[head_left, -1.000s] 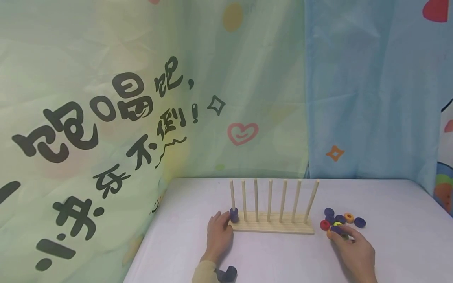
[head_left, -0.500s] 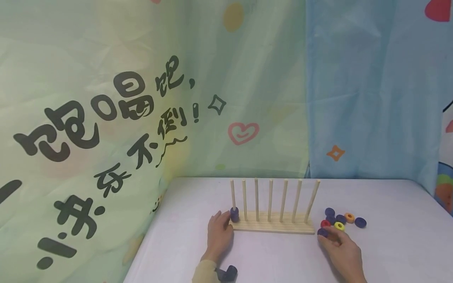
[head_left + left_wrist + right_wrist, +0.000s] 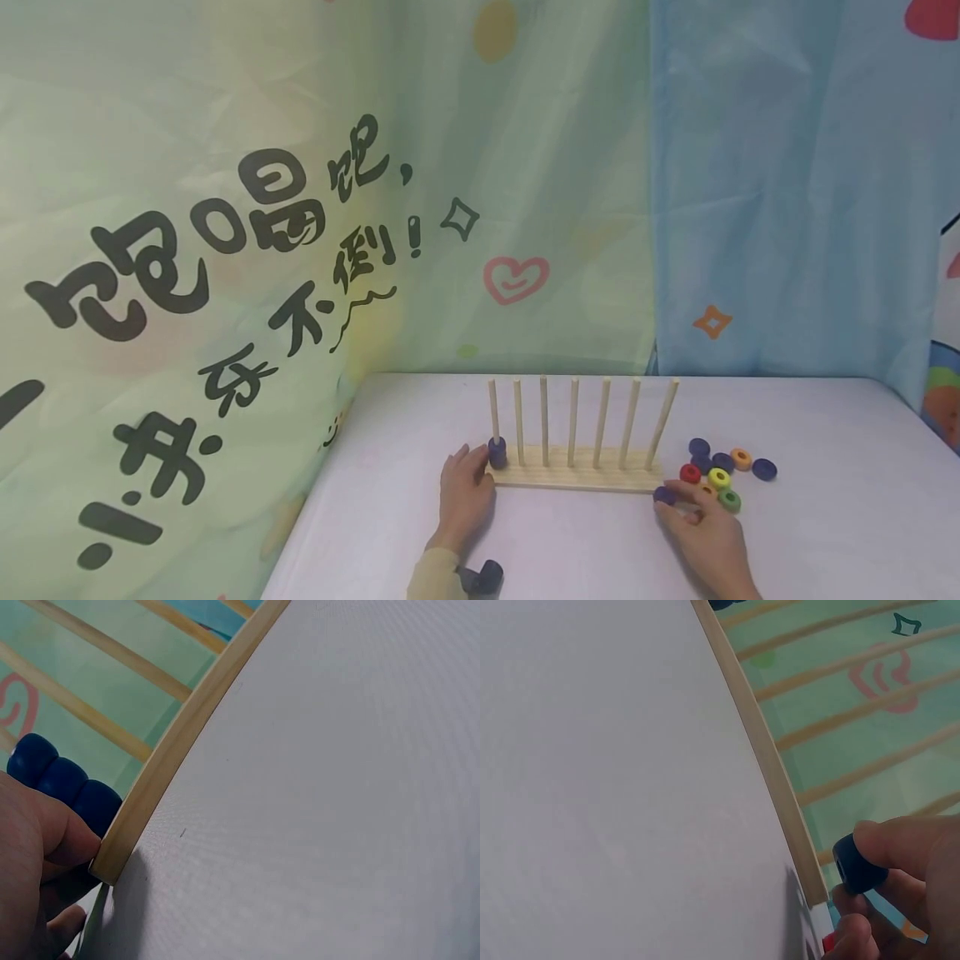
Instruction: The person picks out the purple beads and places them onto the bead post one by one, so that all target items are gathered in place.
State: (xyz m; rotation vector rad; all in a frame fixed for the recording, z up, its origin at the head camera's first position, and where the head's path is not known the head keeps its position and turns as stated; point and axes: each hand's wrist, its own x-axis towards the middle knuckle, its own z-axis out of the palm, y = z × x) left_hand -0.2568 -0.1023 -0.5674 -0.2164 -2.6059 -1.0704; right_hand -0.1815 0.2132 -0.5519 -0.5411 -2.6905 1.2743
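Observation:
A wooden peg rack with several upright dowels stands on the white table. Dark blue rings are stacked on its leftmost peg. My left hand rests against the rack's left end, thumb on the base corner, beside the blue rings. My right hand pinches a dark blue ring just off the rack's right front corner; the ring sits between fingertip and thumb. Loose rings lie behind it: red, yellow, green, orange, several blue.
Printed curtains, green and blue, hang close behind and to the left of the table. The table's left edge runs along the green curtain. A dark wrist strap shows at the left sleeve.
My right hand has lifted a dark blue ring out of the loose pile and drawn it left toward the rack's right end. The left hand has stayed on the rack.

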